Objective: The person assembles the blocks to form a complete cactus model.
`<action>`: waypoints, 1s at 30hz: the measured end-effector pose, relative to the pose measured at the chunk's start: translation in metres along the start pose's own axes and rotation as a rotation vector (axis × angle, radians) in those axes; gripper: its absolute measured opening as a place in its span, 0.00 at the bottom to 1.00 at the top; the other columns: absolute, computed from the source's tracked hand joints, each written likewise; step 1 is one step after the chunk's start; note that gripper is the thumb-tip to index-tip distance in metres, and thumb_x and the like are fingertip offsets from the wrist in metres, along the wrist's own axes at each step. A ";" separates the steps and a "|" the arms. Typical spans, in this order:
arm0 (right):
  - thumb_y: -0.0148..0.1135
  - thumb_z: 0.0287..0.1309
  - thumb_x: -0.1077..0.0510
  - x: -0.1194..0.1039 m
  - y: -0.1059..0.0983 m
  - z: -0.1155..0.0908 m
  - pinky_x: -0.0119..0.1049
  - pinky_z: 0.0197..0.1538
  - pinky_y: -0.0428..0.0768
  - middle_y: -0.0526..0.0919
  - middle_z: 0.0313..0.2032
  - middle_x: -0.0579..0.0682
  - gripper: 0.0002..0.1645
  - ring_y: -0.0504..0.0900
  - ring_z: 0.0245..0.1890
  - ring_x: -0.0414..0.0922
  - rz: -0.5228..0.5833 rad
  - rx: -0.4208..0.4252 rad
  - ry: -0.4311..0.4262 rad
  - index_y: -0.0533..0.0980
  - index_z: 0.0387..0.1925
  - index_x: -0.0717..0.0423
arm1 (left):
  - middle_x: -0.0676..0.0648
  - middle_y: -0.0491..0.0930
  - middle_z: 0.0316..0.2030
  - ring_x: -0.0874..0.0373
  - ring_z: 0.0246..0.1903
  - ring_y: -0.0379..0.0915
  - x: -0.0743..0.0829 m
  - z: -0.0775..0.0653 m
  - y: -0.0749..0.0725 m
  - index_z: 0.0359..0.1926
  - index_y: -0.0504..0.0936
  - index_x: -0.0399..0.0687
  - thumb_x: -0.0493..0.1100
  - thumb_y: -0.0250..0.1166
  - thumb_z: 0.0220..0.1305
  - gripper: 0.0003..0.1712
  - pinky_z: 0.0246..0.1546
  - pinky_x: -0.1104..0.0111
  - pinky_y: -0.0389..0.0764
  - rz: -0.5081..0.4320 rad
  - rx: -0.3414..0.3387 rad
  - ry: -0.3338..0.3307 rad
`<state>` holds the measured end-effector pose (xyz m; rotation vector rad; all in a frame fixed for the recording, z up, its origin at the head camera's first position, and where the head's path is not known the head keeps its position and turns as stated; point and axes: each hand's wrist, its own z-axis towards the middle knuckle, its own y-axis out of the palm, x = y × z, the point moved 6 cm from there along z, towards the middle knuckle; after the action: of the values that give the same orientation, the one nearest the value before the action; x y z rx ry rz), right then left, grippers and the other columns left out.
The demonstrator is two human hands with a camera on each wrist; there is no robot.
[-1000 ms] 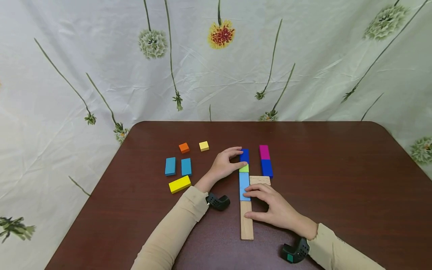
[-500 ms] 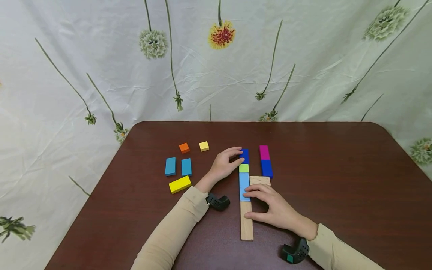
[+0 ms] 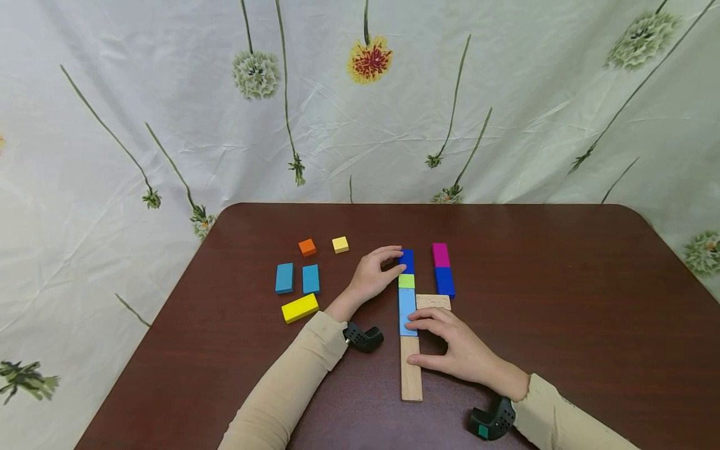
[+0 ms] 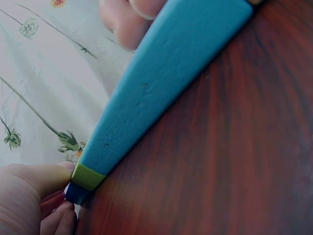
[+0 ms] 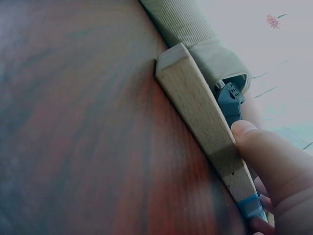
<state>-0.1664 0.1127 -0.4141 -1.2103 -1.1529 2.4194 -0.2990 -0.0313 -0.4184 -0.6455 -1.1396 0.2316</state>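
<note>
In the head view, a row of blocks runs away from the person: a plain wooden block [image 3: 411, 375], a light blue block [image 3: 407, 300], a green block [image 3: 406, 281] and a dark blue block [image 3: 409, 260] at the far end. My left hand [image 3: 375, 274] pinches the dark blue block, thumb and fingertips at its left side and far end. My right hand [image 3: 457, 342] rests with spread fingers on the row: fingertips on the light blue block, thumb at the wooden block's edge. In the right wrist view, the thumb [image 5: 249, 134] touches the wooden block's upper edge.
Right of the row lie another wooden block [image 3: 433, 301], a second dark blue block [image 3: 444, 281] and a magenta block [image 3: 441, 255]. To the left are an orange block [image 3: 307, 247], a pale yellow block [image 3: 340, 244], two blue blocks [image 3: 284, 278] and a yellow block [image 3: 300, 308].
My left thumb has drawn back from the green block to the dark blue block's side. My right hand and the other blocks keep their places.
</note>
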 end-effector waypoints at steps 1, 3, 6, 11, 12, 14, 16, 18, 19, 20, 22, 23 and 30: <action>0.70 0.49 0.42 0.000 0.000 0.000 0.46 0.55 0.72 0.73 0.54 0.40 0.28 0.70 0.57 0.43 0.001 -0.001 0.001 0.78 0.51 0.46 | 0.46 0.73 0.58 0.54 0.57 0.69 0.000 0.000 0.000 0.54 0.79 0.39 0.42 0.63 0.63 0.20 0.56 0.63 0.72 -0.002 0.003 0.000; 0.70 0.49 0.42 0.000 0.000 0.000 0.46 0.55 0.72 0.73 0.54 0.40 0.28 0.70 0.57 0.42 0.002 -0.002 0.002 0.78 0.51 0.46 | 0.46 0.73 0.58 0.54 0.57 0.69 0.000 -0.001 -0.001 0.54 0.79 0.39 0.42 0.63 0.62 0.20 0.56 0.63 0.72 -0.008 0.009 0.002; 0.70 0.49 0.42 0.000 0.000 0.000 0.46 0.55 0.72 0.73 0.55 0.40 0.28 0.70 0.57 0.42 0.002 -0.003 0.003 0.78 0.52 0.46 | 0.45 0.74 0.57 0.54 0.56 0.70 0.001 -0.002 -0.002 0.54 0.78 0.39 0.42 0.64 0.62 0.21 0.55 0.64 0.73 -0.023 0.023 0.002; 0.70 0.49 0.42 0.001 0.000 -0.001 0.45 0.55 0.72 0.73 0.55 0.40 0.28 0.70 0.57 0.42 0.006 0.000 0.003 0.78 0.51 0.46 | 0.43 0.76 0.54 0.53 0.51 0.75 0.000 -0.004 -0.009 0.55 0.77 0.38 0.41 0.64 0.62 0.22 0.50 0.68 0.76 -0.110 0.072 -0.018; 0.70 0.49 0.42 0.001 0.000 -0.001 0.45 0.55 0.72 0.73 0.54 0.40 0.28 0.70 0.57 0.42 0.004 0.003 0.003 0.78 0.51 0.46 | 0.42 0.77 0.53 0.52 0.50 0.76 0.000 -0.004 -0.012 0.56 0.77 0.37 0.41 0.65 0.61 0.22 0.48 0.67 0.77 -0.133 0.082 -0.024; 0.69 0.49 0.41 0.001 0.000 -0.001 0.45 0.55 0.72 0.73 0.54 0.40 0.28 0.70 0.57 0.42 -0.001 0.006 0.000 0.78 0.51 0.46 | 0.42 0.77 0.52 0.51 0.49 0.77 -0.001 -0.006 -0.018 0.56 0.77 0.38 0.41 0.65 0.61 0.22 0.47 0.66 0.78 -0.177 0.091 -0.049; 0.69 0.49 0.41 0.002 0.000 -0.001 0.44 0.55 0.73 0.73 0.54 0.39 0.28 0.70 0.57 0.41 -0.007 0.009 0.000 0.78 0.51 0.46 | 0.41 0.78 0.50 0.51 0.48 0.78 -0.001 -0.008 -0.025 0.55 0.77 0.38 0.41 0.65 0.61 0.22 0.47 0.65 0.78 -0.192 0.107 -0.047; 0.69 0.49 0.40 0.002 0.000 -0.001 0.44 0.55 0.73 0.73 0.54 0.39 0.29 0.70 0.57 0.41 -0.012 0.010 -0.002 0.78 0.51 0.46 | 0.42 0.79 0.49 0.52 0.46 0.78 0.000 -0.010 -0.033 0.54 0.78 0.38 0.41 0.65 0.61 0.21 0.46 0.65 0.79 -0.207 0.122 -0.044; 0.69 0.49 0.40 0.002 0.001 -0.001 0.43 0.55 0.73 0.74 0.54 0.39 0.29 0.70 0.57 0.41 -0.014 0.011 -0.004 0.78 0.51 0.47 | 0.42 0.80 0.48 0.52 0.46 0.78 0.000 -0.011 -0.037 0.54 0.78 0.38 0.41 0.65 0.61 0.21 0.45 0.65 0.79 -0.213 0.129 -0.043; 0.69 0.49 0.40 0.002 0.001 -0.001 0.44 0.55 0.73 0.74 0.54 0.39 0.29 0.70 0.56 0.41 -0.014 0.010 -0.007 0.78 0.51 0.47 | 0.42 0.80 0.48 0.52 0.45 0.78 0.000 -0.012 -0.041 0.54 0.78 0.38 0.42 0.65 0.61 0.20 0.45 0.65 0.79 -0.218 0.134 -0.042; 0.69 0.49 0.40 0.002 0.001 -0.001 0.44 0.55 0.73 0.74 0.54 0.40 0.28 0.70 0.56 0.42 -0.012 0.008 -0.010 0.78 0.51 0.47 | 0.42 0.80 0.48 0.53 0.45 0.78 0.000 -0.015 -0.050 0.53 0.78 0.39 0.43 0.65 0.61 0.20 0.45 0.64 0.79 -0.226 0.143 -0.038; 0.69 0.49 0.41 0.002 0.001 -0.001 0.44 0.54 0.73 0.74 0.54 0.40 0.28 0.70 0.56 0.42 -0.011 0.007 -0.012 0.78 0.51 0.47 | 0.43 0.80 0.48 0.53 0.44 0.78 0.000 -0.016 -0.054 0.53 0.78 0.39 0.43 0.65 0.61 0.21 0.45 0.64 0.79 -0.229 0.147 -0.039; 0.69 0.50 0.42 0.002 0.002 -0.001 0.45 0.54 0.73 0.74 0.54 0.40 0.28 0.70 0.57 0.43 -0.005 0.002 -0.011 0.78 0.52 0.47 | 0.42 0.80 0.47 0.51 0.44 0.78 -0.005 -0.031 -0.086 0.53 0.78 0.37 0.42 0.67 0.59 0.22 0.46 0.60 0.78 -0.233 0.167 -0.031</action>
<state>-0.1668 0.1129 -0.4168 -1.1931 -1.1546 2.4265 -0.2859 -0.1133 -0.3805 -0.3584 -1.2002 0.1359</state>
